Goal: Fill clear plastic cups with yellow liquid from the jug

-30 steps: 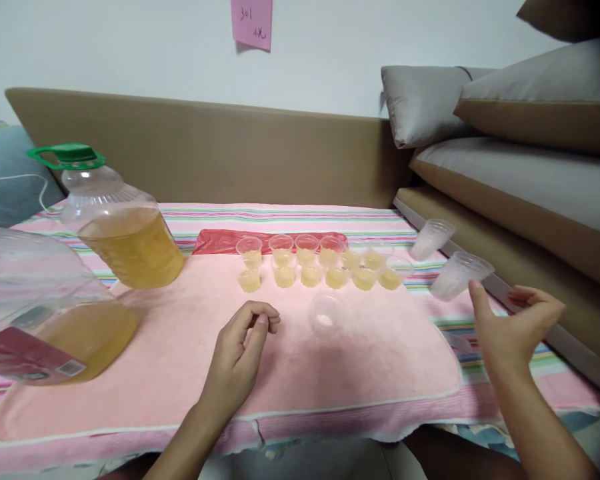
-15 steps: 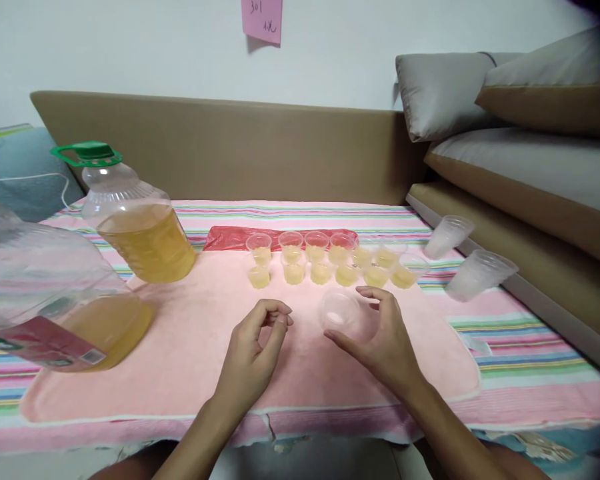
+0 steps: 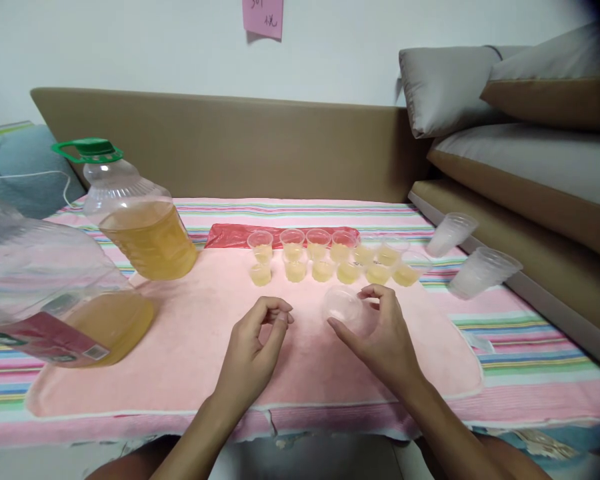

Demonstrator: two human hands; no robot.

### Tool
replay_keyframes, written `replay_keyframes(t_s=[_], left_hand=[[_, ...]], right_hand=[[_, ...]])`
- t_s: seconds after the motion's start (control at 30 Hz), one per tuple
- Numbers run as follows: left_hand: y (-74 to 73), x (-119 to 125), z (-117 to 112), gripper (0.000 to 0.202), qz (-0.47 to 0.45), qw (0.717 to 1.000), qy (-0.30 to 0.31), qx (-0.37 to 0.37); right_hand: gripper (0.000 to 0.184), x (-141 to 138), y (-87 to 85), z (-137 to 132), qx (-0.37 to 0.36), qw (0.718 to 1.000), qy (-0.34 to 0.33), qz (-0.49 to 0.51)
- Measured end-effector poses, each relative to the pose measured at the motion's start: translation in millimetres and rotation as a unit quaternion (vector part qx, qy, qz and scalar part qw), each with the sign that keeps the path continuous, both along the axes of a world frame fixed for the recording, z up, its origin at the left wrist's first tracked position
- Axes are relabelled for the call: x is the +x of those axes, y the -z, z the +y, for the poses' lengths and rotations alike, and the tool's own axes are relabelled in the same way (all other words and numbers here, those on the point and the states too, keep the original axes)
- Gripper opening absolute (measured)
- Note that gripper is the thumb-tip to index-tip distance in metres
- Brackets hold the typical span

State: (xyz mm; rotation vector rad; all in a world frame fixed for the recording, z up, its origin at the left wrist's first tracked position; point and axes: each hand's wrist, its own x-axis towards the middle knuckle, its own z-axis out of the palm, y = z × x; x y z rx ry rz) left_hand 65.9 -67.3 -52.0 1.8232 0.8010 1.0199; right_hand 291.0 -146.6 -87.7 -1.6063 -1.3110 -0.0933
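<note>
A clear plastic cup [image 3: 342, 305] stands on the pink mat [image 3: 180, 353], with the thumb and forefinger of my right hand [image 3: 380, 330] closed about its sides. My left hand [image 3: 260, 337] hovers over the mat to the left of that cup. Its fingers are curled toward the thumb, and nothing shows between them. Just beyond both hands are two rows of small clear cups [image 3: 323, 270], each holding some pale yellow liquid.
At left stand a large juice bottle [image 3: 150, 240] with a green cap and a second bottle [image 3: 80, 327] nearer me. Two stacks of nested cups [image 3: 483, 273] lean at right. A red plastic bag [image 3: 230, 235] lies behind the rows. Cushions [image 3: 530, 160] line the right side.
My right thumb and forefinger have drawn slightly closer round the cup. The left hand has stayed in place. The whole view has shifted very slightly.
</note>
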Motion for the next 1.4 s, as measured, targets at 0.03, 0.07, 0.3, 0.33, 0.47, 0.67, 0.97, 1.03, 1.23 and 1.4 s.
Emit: replay_keyframes(t_s=[0.03, 0.07, 0.3, 0.33, 0.47, 0.67, 0.97, 1.03, 1.23, 1.4], left_hand=[[-0.2, 0.1, 0.0, 0.012, -0.001, 1.000, 0.001, 0.000], [-0.3, 0.2, 0.0, 0.012, 0.000, 1.000, 0.002, -0.001], [0.2, 0.5, 1.4, 0.012, 0.001, 1.000, 0.001, -0.005], [0.5, 0.3, 1.6, 0.012, 0.001, 1.000, 0.001, -0.006], [0.9, -1.0, 1.8, 0.012, 0.001, 1.000, -0.001, -0.005], [-0.5, -3.6, 1.1, 0.012, 0.002, 1.000, -0.006, 0.000], [-0.3, -4.1, 1.3, 0.011, -0.001, 1.000, -0.007, 0.005], [-0.3, -3.8, 1.5, 0.010, -0.002, 1.000, -0.007, 0.006], [-3.2, -5.2, 1.6, 0.012, 0.004, 1.000, -0.008, 0.002], [1.2, -2.0, -0.4, 0.019, 0.148, 0.988, 0.029, 0.000]], right_hand=[[0.063, 0.1, -0.5, -0.2, 0.000, 1.000, 0.001, -0.003], [0.061, 0.2, -1.1, -0.3, 0.000, 1.000, 0.001, -0.006], [0.059, -3.9, -4.6, -0.8, 0.009, 1.000, -0.022, 0.006], [0.059, -5.4, -4.7, -0.6, 0.010, 0.999, -0.034, 0.014], [0.059, -12.9, -4.4, 2.0, 0.007, 0.996, -0.080, 0.050], [0.059, -20.6, -1.4, 10.3, 0.004, 0.993, -0.102, 0.060], [0.067, -22.9, 4.1, 15.1, 0.001, 0.991, -0.112, 0.077], [0.067, -20.6, 2.6, 15.6, 0.013, 0.990, -0.111, 0.087], [0.070, -10.8, -5.3, 17.0, 0.056, 0.987, -0.097, 0.116], [0.071, -11.4, -7.4, 15.0, 0.061, 0.985, -0.107, 0.125]])
